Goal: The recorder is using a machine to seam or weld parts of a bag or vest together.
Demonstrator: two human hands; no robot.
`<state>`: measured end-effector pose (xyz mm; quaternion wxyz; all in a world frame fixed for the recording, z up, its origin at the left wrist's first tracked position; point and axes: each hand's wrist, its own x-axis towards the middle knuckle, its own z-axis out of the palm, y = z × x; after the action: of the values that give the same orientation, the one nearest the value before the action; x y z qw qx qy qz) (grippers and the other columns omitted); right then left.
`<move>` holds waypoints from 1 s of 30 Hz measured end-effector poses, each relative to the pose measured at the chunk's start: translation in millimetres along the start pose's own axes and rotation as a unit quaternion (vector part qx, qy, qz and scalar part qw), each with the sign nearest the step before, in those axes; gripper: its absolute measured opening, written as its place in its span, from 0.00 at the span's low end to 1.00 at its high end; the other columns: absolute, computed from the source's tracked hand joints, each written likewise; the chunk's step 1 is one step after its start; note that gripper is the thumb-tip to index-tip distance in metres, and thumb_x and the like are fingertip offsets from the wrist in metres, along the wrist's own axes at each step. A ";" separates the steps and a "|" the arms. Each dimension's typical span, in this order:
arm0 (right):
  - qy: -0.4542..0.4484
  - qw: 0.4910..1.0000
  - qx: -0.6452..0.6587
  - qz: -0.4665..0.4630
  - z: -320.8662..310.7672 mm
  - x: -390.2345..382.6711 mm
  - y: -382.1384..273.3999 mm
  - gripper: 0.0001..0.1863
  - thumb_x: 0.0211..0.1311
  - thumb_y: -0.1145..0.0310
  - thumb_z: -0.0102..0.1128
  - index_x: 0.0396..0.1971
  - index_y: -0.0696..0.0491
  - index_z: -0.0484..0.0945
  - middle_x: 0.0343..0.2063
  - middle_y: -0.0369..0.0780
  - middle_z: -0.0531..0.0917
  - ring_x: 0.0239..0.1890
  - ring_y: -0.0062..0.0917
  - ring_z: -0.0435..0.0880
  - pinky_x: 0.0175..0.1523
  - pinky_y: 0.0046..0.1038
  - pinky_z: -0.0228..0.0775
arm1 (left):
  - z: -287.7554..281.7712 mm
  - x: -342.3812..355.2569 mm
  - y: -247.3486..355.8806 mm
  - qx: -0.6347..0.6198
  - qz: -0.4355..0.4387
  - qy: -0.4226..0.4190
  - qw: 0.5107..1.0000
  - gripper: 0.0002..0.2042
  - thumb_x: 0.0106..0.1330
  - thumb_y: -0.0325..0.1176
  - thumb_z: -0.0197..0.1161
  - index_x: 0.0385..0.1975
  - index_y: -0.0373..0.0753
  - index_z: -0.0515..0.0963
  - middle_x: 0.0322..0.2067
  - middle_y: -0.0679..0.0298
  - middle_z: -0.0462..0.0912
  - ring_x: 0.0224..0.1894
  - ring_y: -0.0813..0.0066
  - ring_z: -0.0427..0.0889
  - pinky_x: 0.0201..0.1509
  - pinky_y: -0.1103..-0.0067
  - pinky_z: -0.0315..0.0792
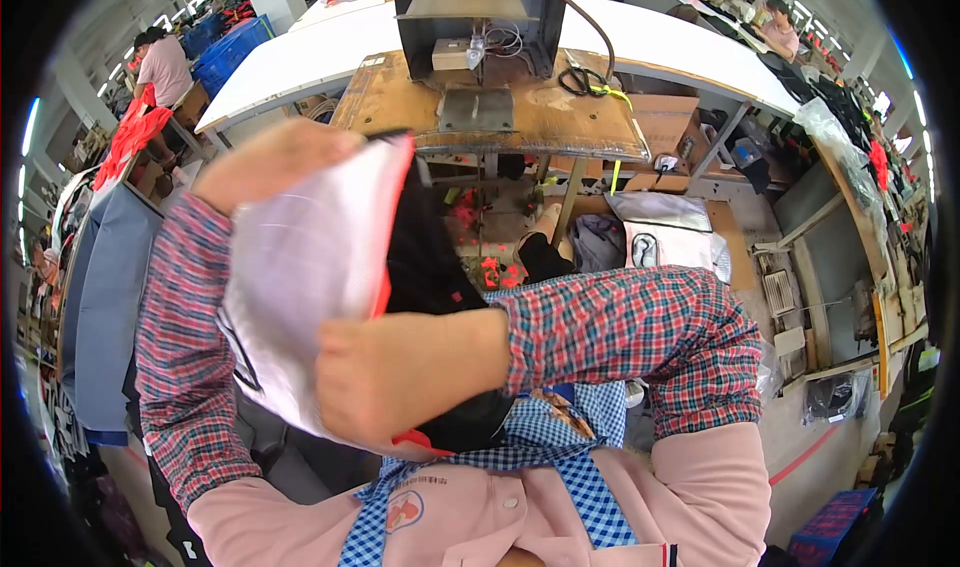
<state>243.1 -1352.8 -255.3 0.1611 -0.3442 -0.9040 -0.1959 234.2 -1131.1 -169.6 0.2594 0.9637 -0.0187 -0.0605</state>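
Raised in front of me is a white and black fabric piece with red edging (305,242), its kind not clear. My left hand (270,162) is closed on its upper edge, slightly blurred by motion. Lower down, my right hand (400,372) grips the same piece in a fist, with that forearm crossing my body from the right. The white side bulges outward to the left. Its black side falls away to the right of the red edge. My fingertips are partly hidden against the cloth.
Beyond the fabric stands a wooden workbench (590,127) with a dark metal machine housing (470,17) and black-handled scissors (580,82). Folded white and grey pieces (665,237) lie low at the right. A grey cloth stack (105,297) is at my left; two people sit farther back.
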 end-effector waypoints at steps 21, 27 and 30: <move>0.446 0.365 0.662 0.479 81.6 -115.8 58.2 0.11 0.65 0.76 0.50 0.43 0.60 0.80 0.43 0.40 0.84 0.43 0.23 0.82 0.51 0.27 0.73 | 168.4 -68.2 2.5 0.269 0.143 0.311 0.900 0.23 0.46 0.41 0.72 0.40 0.36 0.78 0.51 0.58 0.78 0.55 0.56 0.76 0.57 0.64 0.69; 0.465 0.303 0.679 0.481 128.1 -134.2 74.2 0.14 0.67 0.71 0.51 0.48 0.59 0.77 0.46 0.41 0.82 0.45 0.25 0.82 0.51 0.27 0.73 | 163.0 -17.7 -42.7 0.160 0.164 0.387 0.893 0.07 0.57 0.30 0.65 0.31 0.36 0.74 0.34 0.57 0.80 0.35 0.56 0.79 0.40 0.67 0.72; 0.327 0.436 0.599 0.587 113.4 -152.3 67.1 0.18 0.65 0.65 0.58 0.52 0.57 0.75 0.44 0.37 0.82 0.45 0.20 0.79 0.52 0.26 0.71 | 138.8 7.7 -51.7 0.109 0.051 0.432 0.894 0.09 0.64 0.33 0.61 0.29 0.34 0.73 0.30 0.52 0.78 0.30 0.53 0.77 0.32 0.67 0.69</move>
<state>379.7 -1339.2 -402.6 0.6866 -0.5204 -0.2570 0.4378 224.6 -1156.0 -315.5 0.1384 0.9148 0.0399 0.3773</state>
